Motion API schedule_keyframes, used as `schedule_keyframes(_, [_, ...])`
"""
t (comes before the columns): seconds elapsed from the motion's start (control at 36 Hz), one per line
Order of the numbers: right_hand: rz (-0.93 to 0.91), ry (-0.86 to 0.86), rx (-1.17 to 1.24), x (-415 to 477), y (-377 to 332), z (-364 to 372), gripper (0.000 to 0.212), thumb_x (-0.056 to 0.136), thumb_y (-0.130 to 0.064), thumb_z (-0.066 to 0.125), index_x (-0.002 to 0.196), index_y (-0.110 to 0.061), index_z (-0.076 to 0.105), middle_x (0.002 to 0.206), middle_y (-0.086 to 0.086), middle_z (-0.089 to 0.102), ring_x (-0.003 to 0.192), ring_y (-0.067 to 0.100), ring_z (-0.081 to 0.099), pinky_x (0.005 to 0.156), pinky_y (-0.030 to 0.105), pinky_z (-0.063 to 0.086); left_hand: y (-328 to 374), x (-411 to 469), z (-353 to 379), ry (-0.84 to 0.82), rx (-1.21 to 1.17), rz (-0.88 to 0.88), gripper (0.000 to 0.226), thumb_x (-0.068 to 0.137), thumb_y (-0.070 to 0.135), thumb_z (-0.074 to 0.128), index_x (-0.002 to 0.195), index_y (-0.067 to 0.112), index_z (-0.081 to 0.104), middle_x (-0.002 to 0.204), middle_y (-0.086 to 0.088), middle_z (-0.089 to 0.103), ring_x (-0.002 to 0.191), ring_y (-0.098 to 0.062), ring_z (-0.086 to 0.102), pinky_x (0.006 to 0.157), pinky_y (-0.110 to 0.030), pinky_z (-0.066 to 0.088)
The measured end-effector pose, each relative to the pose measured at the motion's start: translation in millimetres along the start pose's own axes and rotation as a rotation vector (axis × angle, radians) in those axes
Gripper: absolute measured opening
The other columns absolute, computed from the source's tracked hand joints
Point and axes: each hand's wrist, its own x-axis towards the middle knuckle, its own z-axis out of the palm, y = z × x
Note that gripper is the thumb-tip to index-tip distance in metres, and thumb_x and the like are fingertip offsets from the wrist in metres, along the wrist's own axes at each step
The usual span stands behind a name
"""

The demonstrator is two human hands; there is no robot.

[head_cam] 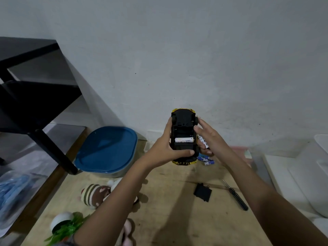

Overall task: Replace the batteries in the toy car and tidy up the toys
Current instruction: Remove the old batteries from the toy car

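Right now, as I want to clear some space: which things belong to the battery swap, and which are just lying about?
Battery swap: toy car, gripped by left hand; seated battery; spare batteries in right hand; loose batteries; black cover; screwdriver.
Lying about: plush toy; blue-lidded box; tipped plant pot; black shelf.

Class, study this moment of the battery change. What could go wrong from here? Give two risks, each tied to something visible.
1. The right hand holds spare white batteries while steadying the upturned yellow toy car; one could slip from that crowded grip.
2. Loose blue-and-white batteries lie on the wooden table under the right hand, so old and new cells might get mixed.
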Motion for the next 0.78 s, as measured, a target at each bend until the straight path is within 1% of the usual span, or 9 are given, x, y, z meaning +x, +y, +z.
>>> schedule_keyframes(0.08, [0.000, -0.008, -0.017, -0.6, 2.1, 1.3, 0.041, 0.096, -0.032, 0.046, 0.136, -0.040, 0.038, 0.047, -0.002, 0.039, 0.038, 0.008, 0.029, 0.035, 0.017, 0.022, -8.6, -1.4, -2.1, -0.061, -0.041, -0.043, 0.110, 0.076, 0.010, 0.077, 0.144, 0.045, -0.003, 0.129, 0.022, 0.044, 0.110, 0.015, 0.050, 0.087, -0.008, 0.045])
schedule_keyframes(0.14, [-0.001, -0.015, -0.055, -1.0, 2.8, 2.2, 0.040, 0.096, -0.034, 0.046, 0.135, -0.041, 0.040, 0.049, 0.002, 0.037, 0.039, 0.010, 0.029, 0.035, 0.018, 0.024, -13.6, -1.9, -3.8, -0.068, -0.035, -0.078, 0.122, 0.074, 0.015, 0.079, 0.144, 0.044, -0.017, 0.133, 0.019, 0.041, 0.115, 0.012, 0.045, 0.094, -0.014, 0.043])
schedule_keyframes(0.31, [-0.018, 0.068, -0.143, -5.8, 2.3, 4.1, 0.038, 0.096, -0.034, 0.044, 0.134, -0.039, 0.042, 0.049, 0.003, 0.045, 0.036, 0.013, 0.038, 0.037, 0.019, 0.032, -25.7, -2.5, -2.9, 0.002, -0.029, -0.076, 0.125, 0.068, 0.019, 0.083, 0.140, 0.052, -0.014, 0.121, 0.024, 0.041, 0.105, 0.024, 0.043, 0.081, -0.005, 0.044])
schedule_keyframes(0.42, [-0.086, 0.216, -0.101, -6.9, 6.0, 0.3, 0.033, 0.099, -0.027, 0.040, 0.129, -0.019, 0.049, 0.060, 0.006, 0.053, 0.043, 0.011, 0.052, 0.041, 0.021, 0.042, -30.6, -5.1, -1.7, 0.078, -0.046, -0.071, 0.124, 0.067, 0.021, 0.084, 0.135, 0.058, -0.012, 0.131, 0.013, 0.042, 0.124, -0.003, 0.042, 0.098, -0.023, 0.043])
schedule_keyframes(0.47, [-0.089, 0.261, -0.051, -8.1, 7.4, -3.2, 0.030, 0.100, -0.021, 0.037, 0.120, -0.008, 0.054, 0.065, 0.006, 0.054, 0.049, 0.009, 0.058, 0.045, 0.018, 0.047, -31.2, -6.7, -3.0, 0.112, -0.053, -0.063, 0.125, 0.066, 0.020, 0.084, 0.138, 0.055, -0.012, 0.138, 0.006, 0.040, 0.127, -0.009, 0.040, 0.103, -0.032, 0.042])
schedule_keyframes(0.56, [-0.077, 0.280, 0.038, -8.8, 7.0, -5.4, 0.027, 0.101, -0.015, 0.034, 0.102, -0.004, 0.059, 0.070, 0.004, 0.049, 0.051, 0.007, 0.061, 0.045, 0.017, 0.048, -32.8, -7.8, -4.7, 0.146, -0.061, -0.054, 0.126, 0.066, 0.019, 0.084, 0.142, 0.049, -0.012, 0.141, 0.006, 0.037, 0.125, -0.007, 0.039, 0.102, -0.030, 0.042])
schedule_keyframes(0.61, [-0.071, 0.279, 0.009, -8.0, 5.9, -4.9, 0.028, 0.100, -0.012, 0.034, 0.091, -0.009, 0.060, 0.068, 0.003, 0.045, 0.042, 0.007, 0.050, 0.037, 0.016, 0.037, -34.0, -7.7, -4.9, 0.167, -0.058, -0.053, 0.127, 0.066, 0.019, 0.084, 0.143, 0.047, -0.013, 0.138, 0.008, 0.037, 0.122, -0.003, 0.041, 0.096, -0.022, 0.043])
schedule_keyframes(0.69, [-0.092, 0.247, -0.148, -7.0, 3.5, -2.1, 0.026, 0.097, -0.011, 0.039, 0.090, -0.012, 0.064, 0.061, 0.003, 0.041, 0.034, 0.005, 0.032, 0.034, 0.016, 0.025, -35.1, -6.8, -4.7, 0.190, -0.060, -0.043, 0.127, 0.065, 0.018, 0.085, 0.142, 0.049, -0.012, 0.128, 0.022, 0.037, 0.115, 0.010, 0.042, 0.091, -0.018, 0.044])
schedule_keyframes(0.78, [-0.250, 0.193, -0.410, -8.4, 1.3, 6.5, 0.016, 0.093, -0.021, 0.053, 0.092, -0.019, 0.068, 0.071, -0.006, 0.059, 0.045, 0.002, 0.047, 0.044, 0.010, 0.036, -36.4, -7.1, -4.7, 0.192, -0.046, -0.028, 0.129, 0.064, 0.017, 0.085, 0.142, 0.048, -0.013, 0.123, 0.032, 0.035, 0.113, 0.018, 0.039, 0.093, -0.019, 0.044])
